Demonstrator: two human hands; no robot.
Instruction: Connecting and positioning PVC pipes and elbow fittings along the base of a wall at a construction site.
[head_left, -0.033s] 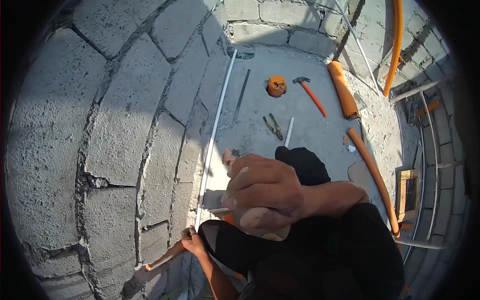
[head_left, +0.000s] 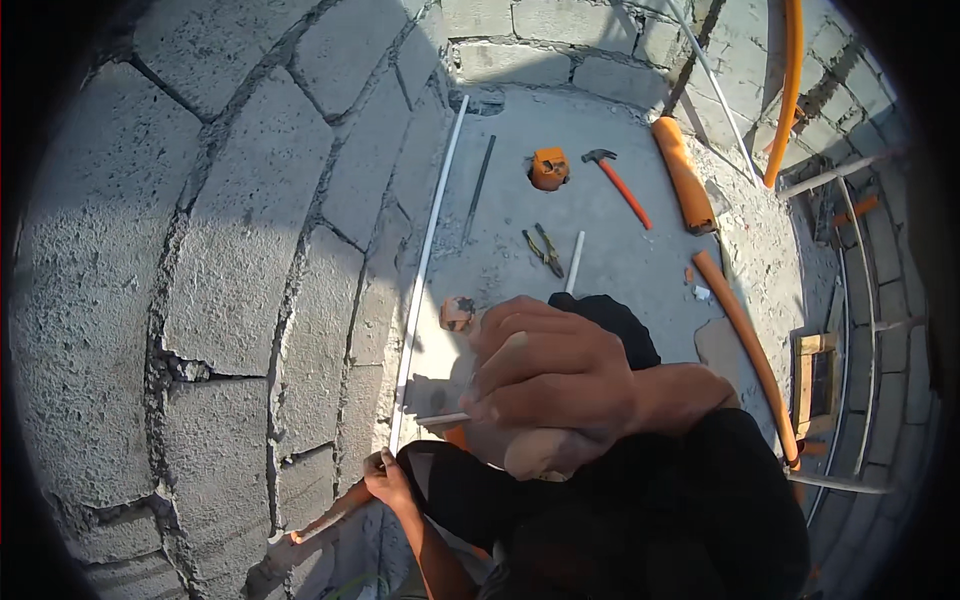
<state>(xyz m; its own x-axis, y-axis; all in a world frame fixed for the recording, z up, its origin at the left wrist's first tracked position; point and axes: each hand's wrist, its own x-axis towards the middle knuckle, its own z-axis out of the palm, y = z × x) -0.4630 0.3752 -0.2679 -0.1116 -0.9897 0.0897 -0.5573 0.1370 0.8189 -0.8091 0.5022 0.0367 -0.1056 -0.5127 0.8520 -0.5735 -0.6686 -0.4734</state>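
Low in the frame, left of centre, the left hand (head_left: 388,482) closes on an orange-handled tool (head_left: 335,512) against the grey block wall (head_left: 200,250). The right hand (head_left: 550,375), fingers curled at centre, hides whatever it grips. Beyond, on the concrete floor (head_left: 520,260) lie a white pipe (head_left: 428,255), pliers (head_left: 545,248), a hammer (head_left: 617,180) and an orange box (head_left: 549,168).

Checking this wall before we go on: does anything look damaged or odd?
Yes. The block wall has a cracked, chipped joint at lower left, with ragged gaps in the mortar. On the floor, the hammer, pliers and pipes lie scattered.
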